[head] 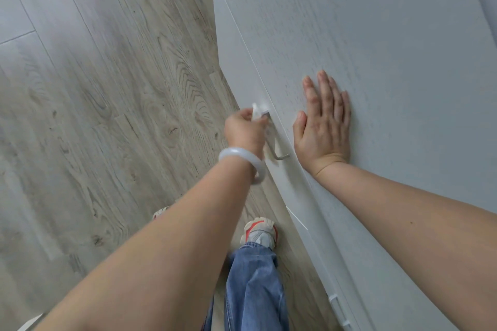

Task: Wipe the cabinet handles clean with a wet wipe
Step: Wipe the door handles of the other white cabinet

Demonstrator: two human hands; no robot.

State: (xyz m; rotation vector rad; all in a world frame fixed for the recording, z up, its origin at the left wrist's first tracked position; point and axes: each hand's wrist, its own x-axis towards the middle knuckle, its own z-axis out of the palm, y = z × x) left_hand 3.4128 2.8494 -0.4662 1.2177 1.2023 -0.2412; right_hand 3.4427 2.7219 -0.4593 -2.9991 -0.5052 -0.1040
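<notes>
Head view: left hand (243,130) pinches 1 wipe (256,111) on 1 handle (271,142); right hand (324,126) flat

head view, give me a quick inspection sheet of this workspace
surface: white cabinet top, bare where visible
job's things: metal handle on the cabinet front; white wet wipe wrapped over its upper end; second handle lower right
clutter: nothing seen
hands: left hand grips the wipe on the handle; right hand flat on the cabinet top
cables: nothing seen
surroundings: grey wood-grain floor, bracelet on the left wrist, jeans, shoes
</notes>
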